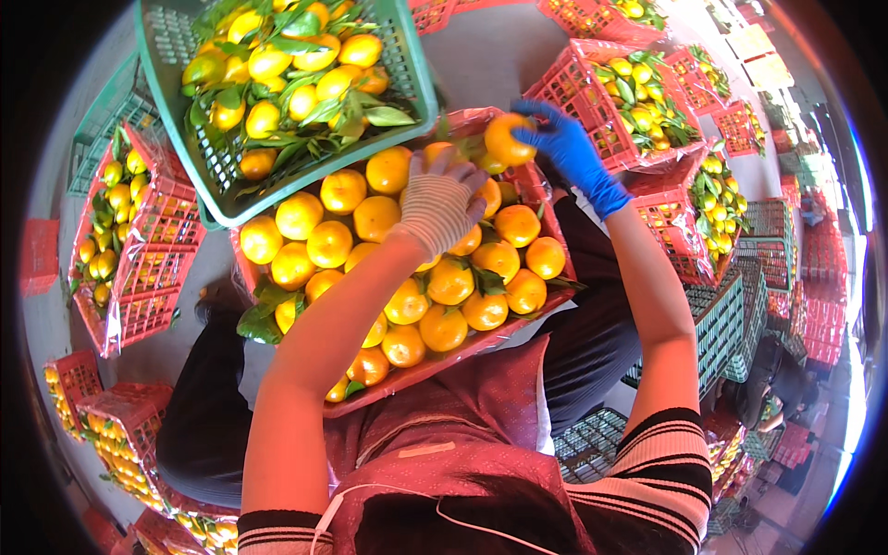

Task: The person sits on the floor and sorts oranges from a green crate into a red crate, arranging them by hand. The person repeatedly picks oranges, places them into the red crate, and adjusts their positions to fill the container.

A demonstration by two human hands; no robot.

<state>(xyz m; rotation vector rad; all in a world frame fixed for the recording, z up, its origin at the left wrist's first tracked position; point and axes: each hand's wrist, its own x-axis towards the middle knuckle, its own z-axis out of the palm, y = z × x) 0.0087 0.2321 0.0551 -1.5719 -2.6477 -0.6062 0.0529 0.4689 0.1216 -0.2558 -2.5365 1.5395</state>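
A red plastic crate [409, 381] stands between my knees, holding rows of orange citrus fruit [449, 281] with some green leaves. My left hand [442, 201], in a striped fabric glove, reaches over the fruit near the crate's far side, fingers spread and partly blurred; whether it grips a fruit is unclear. My right hand [565, 149], in a blue rubber glove, holds an orange citrus fruit [510, 139] by its right side above the far right corner. A green plastic crate [424, 90] with yellow-orange fruit and long leaves overlaps the red crate's far left part.
Red crates of leafy fruit stand at the left [156, 257] and right [579, 104]. Green crates [721, 326] are stacked at the right, and another [590, 440] lies by my right leg. A person [770, 381] bends low at the far right. Grey floor [485, 55] shows ahead.
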